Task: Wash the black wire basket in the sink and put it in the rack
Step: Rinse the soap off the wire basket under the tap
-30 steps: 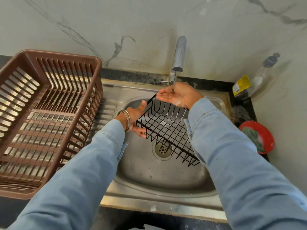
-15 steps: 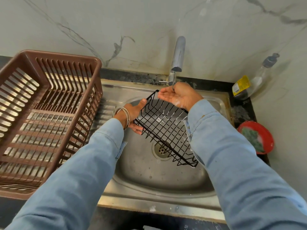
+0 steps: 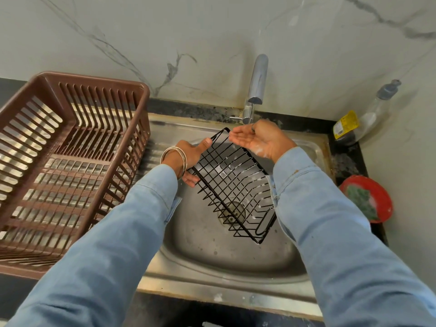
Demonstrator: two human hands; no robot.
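Black wire basket (image 3: 232,185), tilted over the steel sink (image 3: 236,256), its low corner above the drain (image 3: 232,212) and its high corner at 12 o'clock near the tap. The left hand (image 3: 191,156) alone carries it: thumb over the rim wire at the basket's 10 o'clock edge, the other fingers (image 3: 190,181) curled under, clamped on that one edge. The right hand (image 3: 258,140) lies palm-up at the upper corner, fingers apart and only touching or just beside the wire; soap suds show on its palm. No water stream is discernible below the tap spout (image 3: 256,100).

Likely hazards, as judged: a one-edge hold on wet, soapy wire may let the basket pivot or slip into the sink; suds visible on the wires may remain if rinsing is brief; both denim sleeves (image 3: 306,185) hang close to the wet wires and may soak. The brown plastic rack (image 3: 70,166) stands at 9 o'clock on the drainboard, so the basket must clear its high wall or catch. A red soap dish (image 3: 366,199) and detergent bottle (image 3: 368,116) sit on the table at 3 o'clock.
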